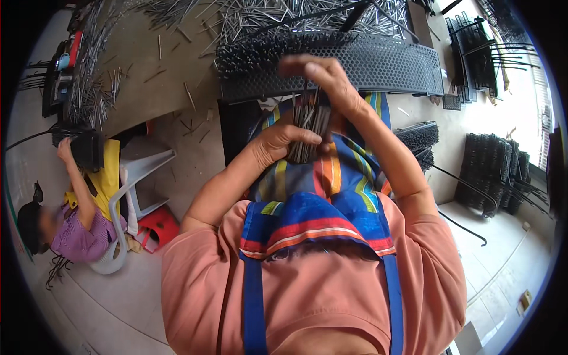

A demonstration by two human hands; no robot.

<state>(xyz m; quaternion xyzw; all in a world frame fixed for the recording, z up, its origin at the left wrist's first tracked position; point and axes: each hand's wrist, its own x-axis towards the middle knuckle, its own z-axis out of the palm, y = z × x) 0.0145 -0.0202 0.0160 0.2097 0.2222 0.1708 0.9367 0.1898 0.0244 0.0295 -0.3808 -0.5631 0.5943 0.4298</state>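
My left hand [291, 137] is closed around a bundle of thin grey metal rods [303, 121], held roughly upright above my lap. Its thumb lies across the front of the bundle. Just over the rods' upper ends, my right hand [325, 77] is stretched out flat, fingers pointing left and slightly blurred; I cannot tell whether its palm touches the tips. Beyond the hands a dark perforated metal rack [384, 72] spans the work place. Many short dark rods [254, 59] stand packed in the holes of its left part.
Loose metal rods [284, 15] lie heaped behind the rack, and more rods [97, 89] at the table's left. Filled black racks [494, 168] stand on the floor at right, near a long hooked rod [464, 228]. A co-worker [86, 231] sits at left by a white chair [142, 165].
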